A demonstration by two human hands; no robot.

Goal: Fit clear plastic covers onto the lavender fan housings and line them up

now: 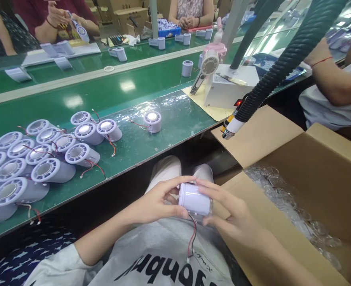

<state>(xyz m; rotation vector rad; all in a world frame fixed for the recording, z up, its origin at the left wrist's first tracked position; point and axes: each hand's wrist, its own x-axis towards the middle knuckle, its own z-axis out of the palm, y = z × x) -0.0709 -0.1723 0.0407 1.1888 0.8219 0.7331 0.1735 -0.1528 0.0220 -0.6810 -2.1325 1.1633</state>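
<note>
Above my lap, a lavender cylindrical fan housing (195, 200) lies on its side between my two hands. My left hand (157, 200) grips its left end, thumb below and fingers behind. The fingers of my right hand (230, 206) close round the right end, where a clear plastic rim (210, 207) shows around the housing. A red and black wire pair (191, 238) hangs down from it. On the green bench to the left stand several similar housings (46, 170) with grilles facing up and wires trailing. One housing (152, 121) stands apart from that group.
An open cardboard box (321, 174) at my right holds many clear plastic pieces (282, 202). A dark ribbed hose (285, 59) with a metal tip hangs over it. A white box-shaped stand (232, 89) and handheld fan (209, 63) occupy the bench. Co-workers sit across and at right.
</note>
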